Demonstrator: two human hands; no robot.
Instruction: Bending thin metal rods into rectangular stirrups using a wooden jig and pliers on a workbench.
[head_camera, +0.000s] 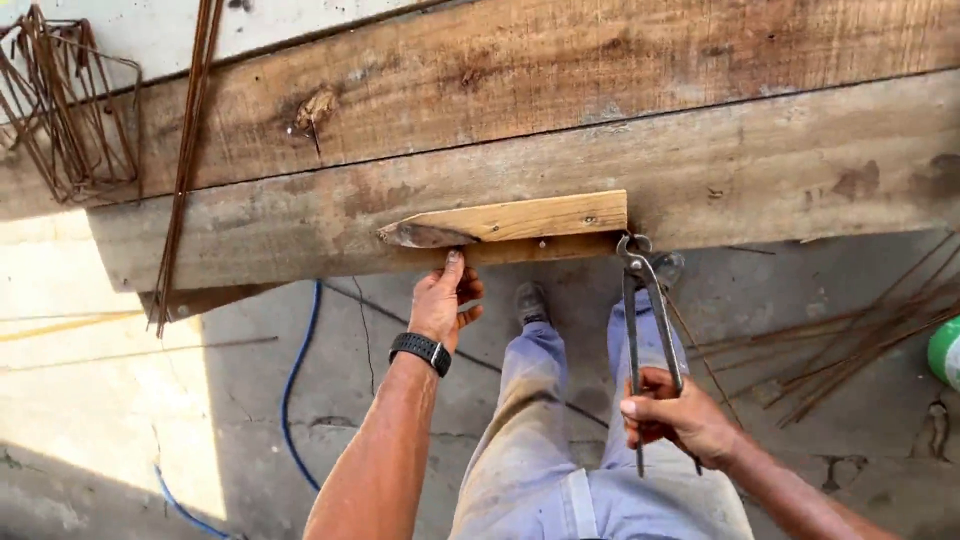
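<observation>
The pincers (645, 330) are clasped by the right hand (675, 415), pointing up at the wood strip (510, 220), whose underside is touched by the open left hand (445, 300).

There are 2 hands: the left hand (440, 300) and the right hand (672, 410). There is 1 pair of pincers (645, 300) and 1 black wristwatch (421, 351). There are 2 long weathered planks (700, 170) and 1 short pale wood piece (520, 220). There are 2 shoes (530, 302) and 1 blue hose (298, 370). 1 stack of bent wire frames (65, 110) is too tangled to count. 1 bundle of thin rods (190, 150) leans upright, and 1 loose heap of rods (850, 345) lies on the floor; neither can be counted. 1 green object (945, 350) shows at the edge.
</observation>
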